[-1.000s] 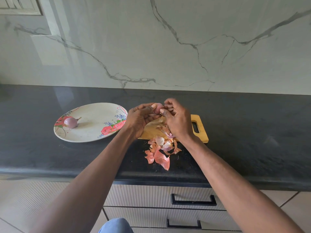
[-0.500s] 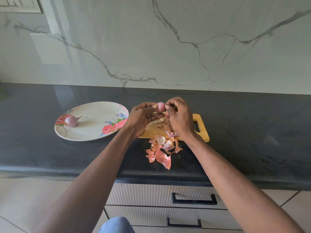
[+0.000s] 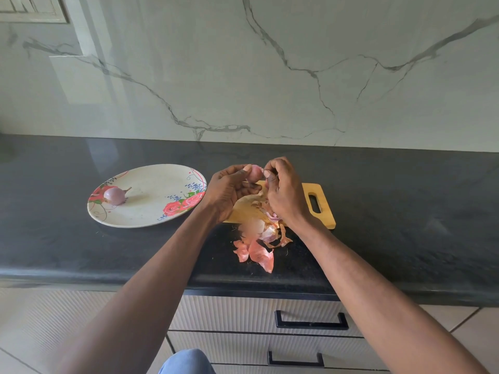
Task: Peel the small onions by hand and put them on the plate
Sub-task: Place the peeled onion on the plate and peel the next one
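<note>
My left hand (image 3: 229, 188) grips a small pink onion (image 3: 254, 174) between thumb and fingers, held above the wooden cutting board (image 3: 322, 211). My right hand (image 3: 283, 190) is curled beside it, its fingertips pinching at the onion's skin on the right side. One peeled purple onion (image 3: 114, 195) with a short stem lies on the left part of the floral plate (image 3: 151, 209), which sits on the counter left of the board. A blurred piece of skin (image 3: 252, 228) shows just below the hands.
A heap of orange-pink onion skins (image 3: 259, 247) lies at the board's near edge and on the black counter (image 3: 405, 211). A marble wall stands behind. Drawers with black handles (image 3: 310, 321) are below the counter edge.
Both hands have lifted the onion slightly and kept working its skin. A blurred piece of skin now shows below the hands. The plate and its onion have not moved.
</note>
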